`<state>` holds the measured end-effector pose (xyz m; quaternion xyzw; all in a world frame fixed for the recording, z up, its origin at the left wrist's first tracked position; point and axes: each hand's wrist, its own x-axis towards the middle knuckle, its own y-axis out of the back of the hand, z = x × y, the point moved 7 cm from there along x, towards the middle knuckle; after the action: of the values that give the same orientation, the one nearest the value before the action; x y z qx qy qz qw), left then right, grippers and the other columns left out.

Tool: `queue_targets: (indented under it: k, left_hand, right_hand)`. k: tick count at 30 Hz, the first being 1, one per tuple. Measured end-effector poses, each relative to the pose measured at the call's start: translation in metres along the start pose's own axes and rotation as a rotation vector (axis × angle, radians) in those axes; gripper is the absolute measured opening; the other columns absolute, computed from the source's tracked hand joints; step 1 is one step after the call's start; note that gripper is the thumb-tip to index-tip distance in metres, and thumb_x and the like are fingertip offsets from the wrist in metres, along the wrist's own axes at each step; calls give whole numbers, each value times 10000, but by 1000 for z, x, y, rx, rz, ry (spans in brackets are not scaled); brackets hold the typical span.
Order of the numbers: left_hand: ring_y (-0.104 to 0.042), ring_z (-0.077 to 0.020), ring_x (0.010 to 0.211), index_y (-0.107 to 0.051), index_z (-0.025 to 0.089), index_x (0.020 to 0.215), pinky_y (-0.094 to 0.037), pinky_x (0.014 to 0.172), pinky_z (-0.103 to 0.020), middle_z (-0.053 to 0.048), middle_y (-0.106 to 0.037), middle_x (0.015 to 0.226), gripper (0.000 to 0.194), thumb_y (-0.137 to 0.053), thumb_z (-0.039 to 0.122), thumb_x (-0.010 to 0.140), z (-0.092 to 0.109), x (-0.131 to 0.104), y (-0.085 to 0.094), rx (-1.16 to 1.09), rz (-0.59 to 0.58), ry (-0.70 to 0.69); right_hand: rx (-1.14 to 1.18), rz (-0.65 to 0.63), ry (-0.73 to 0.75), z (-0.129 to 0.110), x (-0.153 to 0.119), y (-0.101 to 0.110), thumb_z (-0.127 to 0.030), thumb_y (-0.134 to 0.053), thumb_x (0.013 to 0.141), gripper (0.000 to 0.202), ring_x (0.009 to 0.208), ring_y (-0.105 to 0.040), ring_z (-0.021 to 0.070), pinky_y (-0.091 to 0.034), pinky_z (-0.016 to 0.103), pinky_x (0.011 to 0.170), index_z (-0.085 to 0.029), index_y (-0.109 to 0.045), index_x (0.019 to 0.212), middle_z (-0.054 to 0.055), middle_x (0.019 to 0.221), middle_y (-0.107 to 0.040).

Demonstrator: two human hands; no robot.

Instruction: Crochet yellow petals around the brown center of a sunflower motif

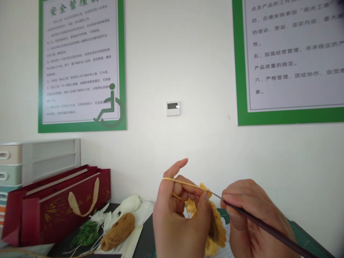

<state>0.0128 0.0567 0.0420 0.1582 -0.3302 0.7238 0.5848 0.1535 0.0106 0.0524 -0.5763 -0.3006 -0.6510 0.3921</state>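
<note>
My left hand (182,211) pinches a yellow crochet piece (219,227) between thumb and fingers, its index finger raised. A strand of yellow yarn (185,182) runs over that index finger to the top of the piece. My right hand (255,215) grips a crochet hook (264,226) with a dark handle like a pen. The hook's thin metal shaft reaches left to the piece's upper edge, beside my left fingertips. Its very tip is hidden at the stitches. Part of the yellow piece hangs below, behind my left thumb.
On the dark table at left lie a brown yarn skein (118,231), green yarn (85,234) and white yarn (130,204). Dark red gift bags (64,204) stand beside a drawer unit (51,157). A green cutting mat (309,238) lies under my hands. Behind is a white wall (177,64) with posters.
</note>
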Motion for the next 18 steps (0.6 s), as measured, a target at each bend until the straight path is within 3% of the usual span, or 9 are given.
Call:
queue_targets:
  k: [4, 7, 9, 13, 14, 18]
  left_hand:
    - [-605, -145, 656, -604, 200, 1274, -518, 632, -243, 36, -654, 695, 575, -806, 128, 741, -3, 3, -1, -63, -44, 53]
    - [-577, -126, 616, -614, 172, 1253, -473, 596, -226, 35, -660, 662, 587, -826, 124, 708, -6, 6, -5, -156, -132, 127]
    - [-566, -117, 597, -627, 164, 1237, -457, 581, -225, 33, -661, 665, 578, -824, 110, 696, -8, 8, -6, -180, -161, 152]
    - [-576, -115, 621, -655, 169, 1202, -465, 607, -228, 34, -659, 685, 523, -810, 94, 708, -8, 10, -2, -99, -142, 121]
    - [-577, -113, 625, -660, 170, 1197, -463, 606, -224, 34, -660, 688, 519, -811, 93, 707, -8, 10, -2, -93, -153, 120]
    - [-568, -105, 597, -679, 161, 1182, -439, 561, -212, 32, -655, 668, 528, -845, 110, 683, -10, 9, -4, -185, -251, 188]
  right_hand:
    - [4, 93, -330, 19, -13, 2, -122, -557, 946, 103, 678, -608, 102, -509, 224, 610, -203, -619, 960, 2, 774, -636]
    - [52, 136, -540, 31, -20, 4, -236, -513, 1027, 149, 632, -582, 94, -481, 215, 582, -228, -597, 903, -20, 716, -595]
    - [81, 110, -537, 32, -17, 5, -230, -502, 1032, 150, 630, -570, 97, -472, 216, 573, -233, -585, 906, -24, 712, -580]
    - [97, -97, -193, 13, -4, 0, -129, -541, 968, 119, 704, -581, 121, -498, 253, 647, -226, -600, 931, -8, 760, -615]
    - [106, -121, -178, 14, -5, 0, -126, -541, 967, 121, 707, -578, 122, -495, 256, 649, -226, -602, 939, -6, 766, -615]
    - [260, -61, -505, 43, -20, 3, -231, -487, 1043, 125, 631, -528, 102, -433, 237, 575, -245, -591, 976, -24, 742, -566]
